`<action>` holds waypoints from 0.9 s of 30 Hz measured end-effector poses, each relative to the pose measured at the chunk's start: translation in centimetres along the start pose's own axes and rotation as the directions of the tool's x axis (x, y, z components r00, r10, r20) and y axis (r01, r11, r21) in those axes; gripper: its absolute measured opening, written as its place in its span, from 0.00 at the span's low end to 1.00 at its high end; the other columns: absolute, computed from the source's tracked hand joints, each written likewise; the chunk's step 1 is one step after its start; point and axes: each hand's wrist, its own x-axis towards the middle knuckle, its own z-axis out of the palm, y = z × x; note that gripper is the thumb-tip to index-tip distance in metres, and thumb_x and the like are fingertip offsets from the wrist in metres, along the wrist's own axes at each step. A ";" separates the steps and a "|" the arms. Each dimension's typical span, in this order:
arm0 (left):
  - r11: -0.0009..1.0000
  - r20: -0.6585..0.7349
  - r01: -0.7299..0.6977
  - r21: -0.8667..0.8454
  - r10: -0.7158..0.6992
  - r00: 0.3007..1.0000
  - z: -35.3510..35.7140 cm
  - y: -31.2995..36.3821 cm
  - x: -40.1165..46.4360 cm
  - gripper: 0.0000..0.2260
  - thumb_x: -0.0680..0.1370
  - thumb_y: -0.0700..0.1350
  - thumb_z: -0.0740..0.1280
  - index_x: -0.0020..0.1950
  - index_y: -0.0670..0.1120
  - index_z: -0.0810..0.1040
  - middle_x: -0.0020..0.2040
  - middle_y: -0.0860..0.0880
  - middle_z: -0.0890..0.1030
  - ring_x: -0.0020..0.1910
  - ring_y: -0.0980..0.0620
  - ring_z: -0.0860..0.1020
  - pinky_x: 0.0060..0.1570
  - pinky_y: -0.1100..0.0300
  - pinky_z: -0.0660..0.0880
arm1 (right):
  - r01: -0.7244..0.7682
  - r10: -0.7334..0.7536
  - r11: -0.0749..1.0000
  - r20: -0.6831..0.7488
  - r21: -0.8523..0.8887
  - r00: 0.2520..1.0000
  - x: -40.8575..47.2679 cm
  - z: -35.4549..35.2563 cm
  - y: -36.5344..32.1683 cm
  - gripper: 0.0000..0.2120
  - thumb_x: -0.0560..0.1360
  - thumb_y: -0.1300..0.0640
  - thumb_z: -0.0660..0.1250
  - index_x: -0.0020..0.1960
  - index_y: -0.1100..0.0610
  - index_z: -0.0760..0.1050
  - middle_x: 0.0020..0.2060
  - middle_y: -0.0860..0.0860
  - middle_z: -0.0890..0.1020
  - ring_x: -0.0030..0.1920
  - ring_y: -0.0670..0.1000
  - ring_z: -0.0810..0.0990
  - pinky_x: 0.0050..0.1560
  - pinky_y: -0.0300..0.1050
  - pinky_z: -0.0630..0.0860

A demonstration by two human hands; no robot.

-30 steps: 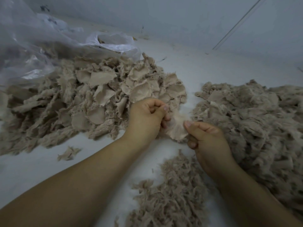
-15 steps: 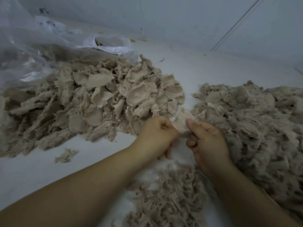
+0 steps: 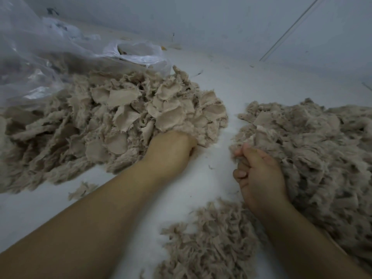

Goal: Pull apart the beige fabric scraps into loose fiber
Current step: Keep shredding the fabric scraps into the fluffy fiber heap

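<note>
A big heap of beige fabric scraps (image 3: 112, 121) lies at the left, many pieces flat with frayed edges. My left hand (image 3: 171, 150) reaches into the heap's near right edge; its fingers are buried among the scraps and hidden. A heap of loose beige fiber (image 3: 314, 150) spreads over the right side. My right hand (image 3: 259, 176) lies at its left edge with curled fingers and the thumb pinching a tuft of pulled fiber (image 3: 244, 140). A smaller pile of torn fiber (image 3: 211, 244) sits near me between my forearms.
A crumpled clear plastic bag (image 3: 50, 53) lies behind the scrap heap at the upper left. The white work surface (image 3: 217, 109) runs between the heaps to a pale wall at the back. One stray scrap (image 3: 82, 189) lies left of my left forearm.
My hands were together pulling one scrap between them. Now they have parted: the left went back into the scrap heap, the right moved right to the fiber heap with a tuft.
</note>
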 end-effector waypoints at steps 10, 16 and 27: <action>0.918 0.040 -0.054 0.394 0.041 0.998 -1.1 3.2 -0.7 0.12 0.75 0.44 0.56 0.50 0.48 0.78 0.52 0.45 0.74 0.43 0.46 0.77 0.27 0.61 0.54 | 0.044 -0.038 0.997 -0.090 0.064 0.995 -0.2 0.0 -0.2 0.26 0.82 0.58 0.61 0.26 0.51 0.79 0.30 0.49 0.69 0.24 0.42 0.59 0.21 0.34 0.59; 0.997 0.055 -0.041 -0.065 0.045 0.997 0.8 6.3 0.9 0.07 0.78 0.48 0.64 0.53 0.46 0.74 0.41 0.48 0.78 0.42 0.43 0.79 0.33 0.53 0.75 | 0.061 -0.058 0.998 -0.097 0.034 0.994 -0.2 -0.1 -0.2 0.17 0.82 0.56 0.62 0.35 0.57 0.75 0.24 0.44 0.73 0.22 0.41 0.62 0.22 0.34 0.61; 0.971 0.005 -0.089 -0.223 0.093 0.996 3.8 7.1 2.8 0.06 0.78 0.43 0.63 0.41 0.50 0.74 0.33 0.53 0.72 0.37 0.47 0.76 0.28 0.58 0.60 | -0.069 0.084 0.984 -0.086 0.161 0.993 0.5 -0.1 -0.3 0.10 0.83 0.61 0.59 0.47 0.60 0.77 0.25 0.48 0.67 0.23 0.42 0.61 0.22 0.36 0.61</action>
